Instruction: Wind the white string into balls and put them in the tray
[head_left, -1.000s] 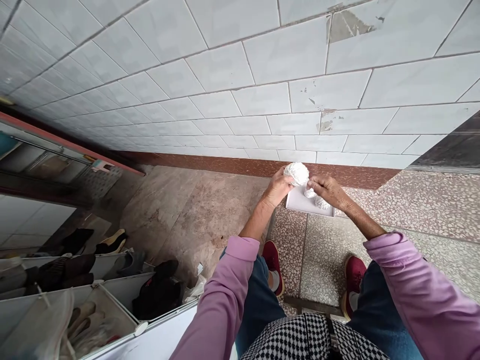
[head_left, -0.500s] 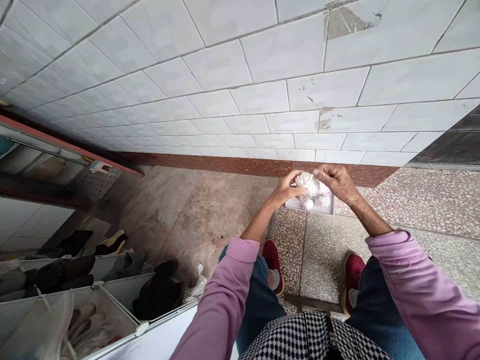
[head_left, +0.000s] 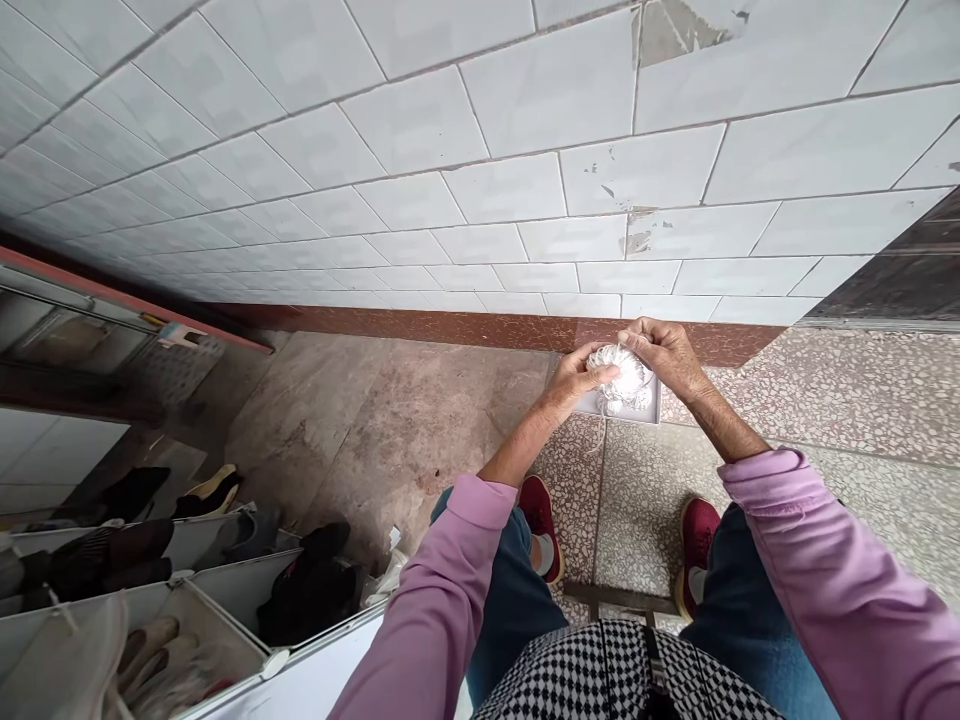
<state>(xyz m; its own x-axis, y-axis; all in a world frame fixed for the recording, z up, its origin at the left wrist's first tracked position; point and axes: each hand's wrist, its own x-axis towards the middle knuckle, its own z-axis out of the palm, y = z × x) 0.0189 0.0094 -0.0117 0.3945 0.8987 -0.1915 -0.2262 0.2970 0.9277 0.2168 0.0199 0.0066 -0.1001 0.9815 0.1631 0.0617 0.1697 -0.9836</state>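
A white round piece with ridges, like wound cord or string (head_left: pixel 628 376), is held above a shallow pale box (head_left: pixel 658 413). My left hand (head_left: pixel 571 384) is closed around its left side, thumb across the front. At its upper right edge, my right hand (head_left: pixel 661 352) has thumb and forefinger pinched together; a thin strand seems to be between them, too fine to be sure. Below the piece, smaller white ridged balls (head_left: pixel 637 402) show partly in the box. A thin white strand (head_left: pixel 601 432) hangs down past the box's front edge.
A white tiled wall (head_left: pixel 495 190) with a reddish base strip rises just behind the box. Red shoes (head_left: pixel 697 540) stand on the speckled floor (head_left: pixel 637 500) on both sides. At lower left is a white compartmented rack (head_left: pixel 232 590) with shoes and dark items.
The white ridged piece has turned in my hands and now covers more of the balls below. A loose strand now hangs at the front. The view has shifted slightly.
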